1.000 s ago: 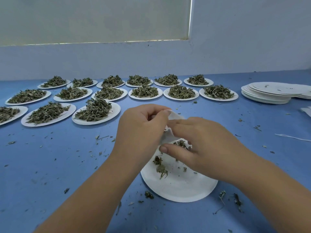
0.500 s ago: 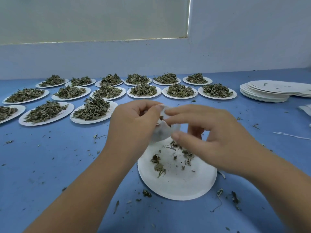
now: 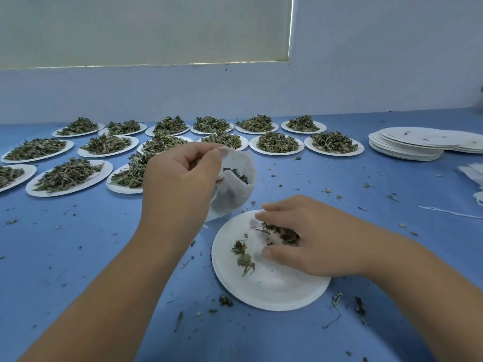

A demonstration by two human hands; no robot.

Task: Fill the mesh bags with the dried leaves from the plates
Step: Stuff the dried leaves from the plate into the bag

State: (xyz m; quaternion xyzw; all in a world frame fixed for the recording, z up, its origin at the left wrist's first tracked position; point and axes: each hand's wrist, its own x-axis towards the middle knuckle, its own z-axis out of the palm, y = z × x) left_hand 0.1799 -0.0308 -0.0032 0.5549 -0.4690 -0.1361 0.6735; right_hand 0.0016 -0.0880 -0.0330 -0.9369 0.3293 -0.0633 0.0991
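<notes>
left hand (image 3: 180,184) is up off the tabletop (image 3: 104,244), fingers (image 3: 209,158) curled, pinching the rim of the mesh bag (image 3: 235,194) between thumb and forefinger. bag hangs below and right of those fingers, mouth open toward the right, dark leaves visible inside. can't tell if its bottom end touches the tabletop

right hand (image 3: 308,241) is down on the near plate (image 3: 274,291), palm down, fingers (image 3: 277,207) curled over a leaf clump (image 3: 282,232), thumb closing in from the near side. clump sits on the far-right part of the plate, between fingertips and thumb, mostly covered by the hand. can't tell if it's lifted off the plate

a few loose leaves (image 3: 244,257) lie on the plate just left of the thumb, untouched

bag mouth is up-left of the right hand, apart from it. bag's lower end is near the plate's far-left rim

rest: rows of heaped leaf plates (image 3: 68,176) across the far-left tabletop, one partly hidden behind the left hand. stack of empty plates (image 3: 407,145) far right. white bags (image 3: 473,173) at the right edge, white string (image 3: 452,212) just in front of them. leaf crumbs scattered over the blue tabletop
</notes>
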